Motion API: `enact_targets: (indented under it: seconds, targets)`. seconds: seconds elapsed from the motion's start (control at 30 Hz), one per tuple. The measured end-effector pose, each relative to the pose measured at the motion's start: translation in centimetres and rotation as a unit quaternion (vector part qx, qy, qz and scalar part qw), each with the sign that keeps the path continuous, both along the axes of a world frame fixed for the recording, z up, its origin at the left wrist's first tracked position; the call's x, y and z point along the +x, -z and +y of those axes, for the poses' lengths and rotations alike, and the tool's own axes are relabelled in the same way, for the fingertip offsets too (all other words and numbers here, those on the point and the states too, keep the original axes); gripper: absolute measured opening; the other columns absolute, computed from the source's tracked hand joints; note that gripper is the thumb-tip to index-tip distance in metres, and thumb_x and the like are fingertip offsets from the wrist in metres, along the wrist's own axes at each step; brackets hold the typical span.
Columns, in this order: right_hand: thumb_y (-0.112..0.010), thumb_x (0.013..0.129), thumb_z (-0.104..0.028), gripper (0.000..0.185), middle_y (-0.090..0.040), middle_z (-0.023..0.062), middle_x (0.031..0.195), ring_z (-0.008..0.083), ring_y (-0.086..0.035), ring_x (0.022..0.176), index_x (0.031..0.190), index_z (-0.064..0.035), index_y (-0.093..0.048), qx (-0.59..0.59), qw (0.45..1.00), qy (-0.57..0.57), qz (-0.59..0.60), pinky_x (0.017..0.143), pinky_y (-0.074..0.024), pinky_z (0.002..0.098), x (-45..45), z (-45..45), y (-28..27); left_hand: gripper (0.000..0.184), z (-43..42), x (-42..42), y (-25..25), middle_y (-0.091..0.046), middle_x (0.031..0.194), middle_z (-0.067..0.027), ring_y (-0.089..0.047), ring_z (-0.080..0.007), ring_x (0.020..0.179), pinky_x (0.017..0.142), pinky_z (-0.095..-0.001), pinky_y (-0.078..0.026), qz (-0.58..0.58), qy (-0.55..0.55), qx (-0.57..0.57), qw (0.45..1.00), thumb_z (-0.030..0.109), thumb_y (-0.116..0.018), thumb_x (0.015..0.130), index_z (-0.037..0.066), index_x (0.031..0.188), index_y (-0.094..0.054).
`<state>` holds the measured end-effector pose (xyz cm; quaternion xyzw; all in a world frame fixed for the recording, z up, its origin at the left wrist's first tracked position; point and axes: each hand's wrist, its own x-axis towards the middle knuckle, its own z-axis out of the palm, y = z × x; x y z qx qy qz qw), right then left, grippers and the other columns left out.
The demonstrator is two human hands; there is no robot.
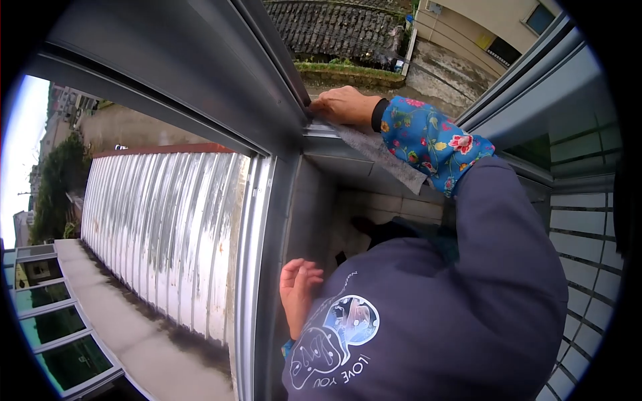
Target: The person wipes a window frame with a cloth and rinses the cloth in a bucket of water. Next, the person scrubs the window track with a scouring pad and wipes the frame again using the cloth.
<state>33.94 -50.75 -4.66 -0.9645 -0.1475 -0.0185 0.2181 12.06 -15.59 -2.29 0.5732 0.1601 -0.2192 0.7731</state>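
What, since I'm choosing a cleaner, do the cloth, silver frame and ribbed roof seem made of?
Cloth: probably fabric, matte and mottled; it hangs thin and limp.
Frame: likely metal, possibly aluminium, smooth with a sheen; straight channels run along it.
Roof: apparently sheet metal, shiny but weathered; ribs glint between dark streaks.

This looks like an upper-floor room in a home, seen at its window. Grey metal window frames [259,220] border the opening, with pale tiling [420,208] below the sill and more pale tiles at the right. Outside and lower down lie a corrugated metal roof [160,234], a weathered tiled roof [341,30], a cream building [461,30] and greenery [57,190], like a residential neighbourhood.
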Motion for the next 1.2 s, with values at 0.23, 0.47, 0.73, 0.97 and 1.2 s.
enact_targets:
  seconds: [0.23, 0.47, 0.73, 0.97, 1.2]
  targets:
    - [-0.054, 0.083, -0.018, 0.024, -0.069, 0.0125, 0.095, 0.0328, -0.065, 0.092, 0.1, -0.0125, -0.069, -0.05, 0.998, 0.022, 0.036, 0.077, -0.0518, 0.0443, 0.3, 0.2, -1.1, 0.019, -1.7, 1.6, 0.2, -0.064, 0.101, -0.0113, -0.064, -0.0176, 0.086, 0.073, -0.0267, -0.053, -0.005, 0.111, -0.011, 0.994, 0.009, -0.059, 0.094, 0.002, 0.111, -0.055]
    - [-0.055, 0.084, -0.019, 0.02, -0.071, 0.013, 0.093, 0.0313, -0.068, 0.089, 0.09, -0.0088, -0.071, -0.135, 0.988, 0.025, 0.065, 0.071, -0.0536, 0.0435, -2.1, -1.5, -2.1, 0.013, -2.6, 2.4, -0.9, -0.064, 0.096, -0.0116, -0.066, -0.0177, 0.081, 0.071, -0.0279, -0.054, -0.038, 0.133, 0.013, 0.99, 0.008, -0.054, 0.096, 0.002, 0.108, -0.056]
    - [-0.055, 0.083, -0.018, 0.018, -0.071, 0.0107, 0.091, 0.0298, -0.067, 0.089, 0.091, -0.0133, -0.072, -0.114, 0.979, 0.137, 0.098, 0.072, -0.0521, 0.0422, -6.6, -3.4, -2.3, 0.014, -0.5, 2.3, -1.6, -0.064, 0.097, -0.0104, -0.065, -0.0156, 0.081, 0.069, -0.0248, -0.054, -0.043, 0.122, 0.053, 0.99, 0.007, -0.055, 0.096, 0.002, 0.109, -0.056]
    - [-0.063, 0.085, -0.014, 0.017, -0.066, 0.0119, 0.086, 0.0317, -0.064, 0.077, 0.101, -0.0088, -0.067, 0.151, 0.959, 0.135, -0.199, 0.066, -0.0516, 0.0387, -17.4, -3.2, -5.1, 0.017, -3.7, 6.8, -3.3, -0.063, 0.096, -0.0062, -0.06, -0.0117, 0.082, 0.072, -0.0243, -0.049, -0.113, 0.183, 0.1, 0.971, 0.01, -0.062, 0.092, 0.003, 0.107, -0.057]
    - [-0.071, 0.078, -0.006, 0.023, -0.063, 0.0059, 0.084, 0.0276, -0.058, 0.071, 0.101, -0.0098, -0.068, 0.195, 0.941, 0.098, -0.26, 0.062, -0.0464, 0.0361, -22.6, -2.2, -5.7, 0.026, -14.4, 13.0, -0.7, -0.063, 0.101, -0.0029, -0.059, -0.009, 0.085, 0.075, -0.0226, -0.049, -0.319, 0.299, 0.077, 0.896, 0.004, -0.06, 0.092, 0.005, 0.118, -0.059]
